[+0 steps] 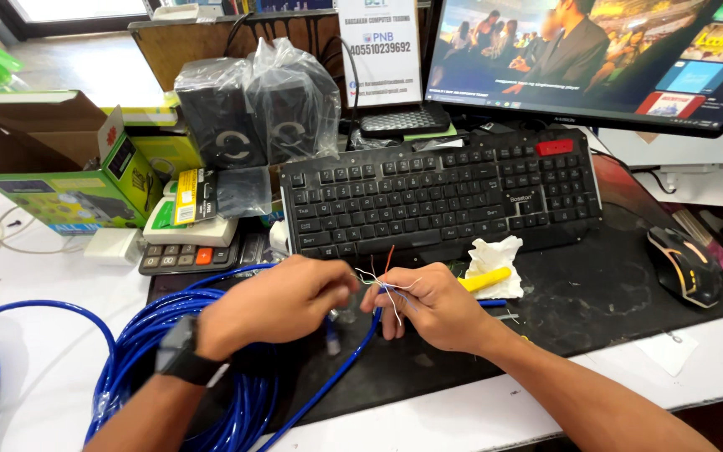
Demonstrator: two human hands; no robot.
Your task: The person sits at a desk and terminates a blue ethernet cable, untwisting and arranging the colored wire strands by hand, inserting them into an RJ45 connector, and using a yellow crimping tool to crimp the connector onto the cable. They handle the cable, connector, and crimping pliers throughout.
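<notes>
Here both hands' fingers pinched narrow: left hand (274, 303), right hand (428, 305) gripping cable wires (388, 280).

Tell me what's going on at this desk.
A person is working the end of a blue cable with both hands. The right hand pinches the cable end, where thin coloured wires fan out loose. The left hand meets it, fingers at the wires. The rest of the cable lies coiled on the left. A black keyboard sits behind the hands, a mouse to the right.
</notes>
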